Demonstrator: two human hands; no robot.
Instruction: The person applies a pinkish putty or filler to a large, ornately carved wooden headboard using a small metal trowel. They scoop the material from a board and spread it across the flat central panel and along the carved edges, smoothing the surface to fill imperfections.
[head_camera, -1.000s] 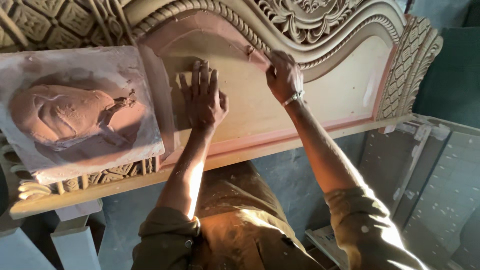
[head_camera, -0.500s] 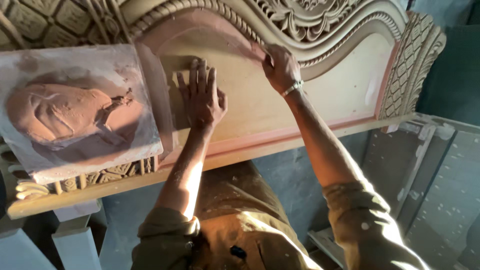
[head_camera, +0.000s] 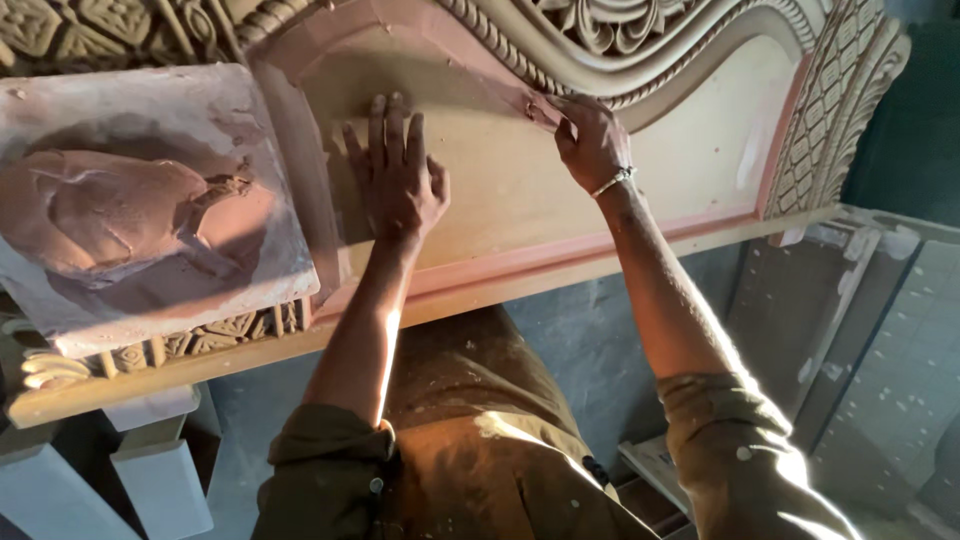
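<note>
A large carved wooden panel (head_camera: 690, 150) lies before me, with a smooth recessed field framed by a reddish-brown putty-coated moulding (head_camera: 470, 60). My left hand (head_camera: 395, 170) rests flat on the smooth field, fingers spread. My right hand (head_camera: 590, 135) presses its pinched fingertips against the curved moulding edge below a rope-pattern carving (head_camera: 520, 70); whether it holds a small tool or scrap, I cannot tell. A metal bracelet sits on that wrist.
A square board (head_camera: 150, 200) smeared with reddish putty rests on the panel's left end. Ornate floral and lattice carving (head_camera: 850, 110) borders the panel. Grey flat boards (head_camera: 880, 330) lean at the right, pale blocks (head_camera: 150, 470) stand at lower left.
My right hand has slid leftward and slightly down along the curved moulding. My left hand stays flat in the same place.
</note>
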